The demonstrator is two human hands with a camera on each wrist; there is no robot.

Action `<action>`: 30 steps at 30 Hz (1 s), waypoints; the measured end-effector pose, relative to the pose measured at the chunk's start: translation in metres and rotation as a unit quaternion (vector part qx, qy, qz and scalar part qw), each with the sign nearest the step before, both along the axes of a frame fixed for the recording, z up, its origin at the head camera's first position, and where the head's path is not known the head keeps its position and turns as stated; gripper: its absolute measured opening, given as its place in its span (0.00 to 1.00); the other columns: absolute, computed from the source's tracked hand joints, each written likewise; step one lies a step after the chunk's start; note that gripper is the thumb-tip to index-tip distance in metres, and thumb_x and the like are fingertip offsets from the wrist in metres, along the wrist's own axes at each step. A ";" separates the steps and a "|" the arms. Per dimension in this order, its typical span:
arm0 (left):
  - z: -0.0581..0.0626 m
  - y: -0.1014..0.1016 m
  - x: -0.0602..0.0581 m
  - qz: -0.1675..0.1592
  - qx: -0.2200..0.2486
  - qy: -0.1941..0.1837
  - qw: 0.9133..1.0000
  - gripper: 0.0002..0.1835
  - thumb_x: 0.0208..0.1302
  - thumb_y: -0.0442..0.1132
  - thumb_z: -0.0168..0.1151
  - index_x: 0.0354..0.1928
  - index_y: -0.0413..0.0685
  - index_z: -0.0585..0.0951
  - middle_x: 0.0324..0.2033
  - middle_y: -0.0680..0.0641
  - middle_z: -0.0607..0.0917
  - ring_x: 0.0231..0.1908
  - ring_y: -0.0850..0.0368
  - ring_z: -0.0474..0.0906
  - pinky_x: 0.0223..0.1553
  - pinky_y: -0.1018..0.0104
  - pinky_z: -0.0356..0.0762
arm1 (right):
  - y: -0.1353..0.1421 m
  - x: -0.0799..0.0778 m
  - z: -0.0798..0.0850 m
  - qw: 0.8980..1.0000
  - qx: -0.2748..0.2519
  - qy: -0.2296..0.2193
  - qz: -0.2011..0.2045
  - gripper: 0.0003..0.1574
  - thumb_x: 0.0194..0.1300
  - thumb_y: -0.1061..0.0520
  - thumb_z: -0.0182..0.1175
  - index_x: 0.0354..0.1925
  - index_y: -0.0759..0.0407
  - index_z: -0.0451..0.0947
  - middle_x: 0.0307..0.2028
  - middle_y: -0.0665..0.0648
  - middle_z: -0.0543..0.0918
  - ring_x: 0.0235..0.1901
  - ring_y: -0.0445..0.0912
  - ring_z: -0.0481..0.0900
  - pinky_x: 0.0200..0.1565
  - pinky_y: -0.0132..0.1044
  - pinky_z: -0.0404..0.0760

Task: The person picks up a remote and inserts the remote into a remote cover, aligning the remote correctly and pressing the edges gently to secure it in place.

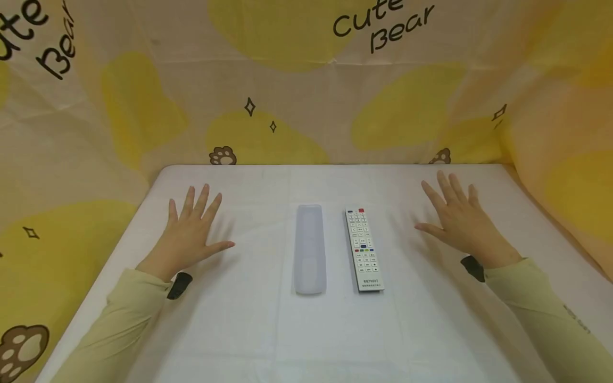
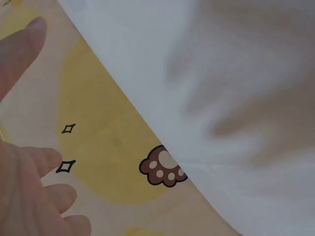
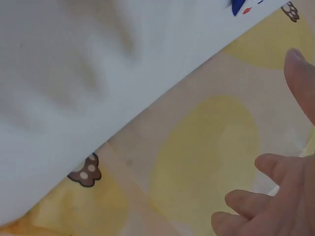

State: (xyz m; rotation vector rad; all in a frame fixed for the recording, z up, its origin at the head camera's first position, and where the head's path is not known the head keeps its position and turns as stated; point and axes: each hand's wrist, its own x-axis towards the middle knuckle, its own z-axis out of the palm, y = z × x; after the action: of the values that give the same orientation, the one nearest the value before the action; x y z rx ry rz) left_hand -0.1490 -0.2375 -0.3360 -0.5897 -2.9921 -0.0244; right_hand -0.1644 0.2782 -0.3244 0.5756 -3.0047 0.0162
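Note:
A white remote control (image 1: 364, 250) with rows of buttons lies face up near the middle of the table, tilted slightly. Just left of it lies a translucent, pale sleeve-like remote cover (image 1: 310, 249), long and narrow. My left hand (image 1: 191, 234) hovers over the table's left side, fingers spread, holding nothing; the left wrist view shows its thumb and fingertips (image 2: 37, 29) at the left edge. On the other side, my right hand (image 1: 455, 221) is held above the table with spread fingers, also holding nothing. The remote is the nearer object to it, the cover to the left hand.
The table (image 1: 239, 335) has a white cloth top with a straight back edge. Behind and beside it hangs a yellow and cream curtain (image 1: 306, 85) with paw prints and lettering. Both forearms wear light sleeves, with a dark wrist device (image 1: 179, 285) at the left cuff.

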 end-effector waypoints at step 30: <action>-0.025 0.142 0.007 -0.110 0.417 -0.249 0.867 0.22 0.61 0.40 0.65 0.53 0.35 0.75 0.48 0.41 0.81 0.47 0.51 0.80 0.48 0.64 0.78 | -0.052 0.037 -0.028 0.952 -0.285 -0.108 -0.009 0.29 0.63 0.54 0.62 0.57 0.71 0.71 0.50 0.66 0.79 0.46 0.58 0.77 0.48 0.53 0.77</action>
State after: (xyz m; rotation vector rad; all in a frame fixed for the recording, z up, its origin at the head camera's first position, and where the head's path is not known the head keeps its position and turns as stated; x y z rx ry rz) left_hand -0.1423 -0.0958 -0.3606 -0.8675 -2.8594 -1.6038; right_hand -0.1269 0.2260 -0.3523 0.5012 -2.9749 0.9666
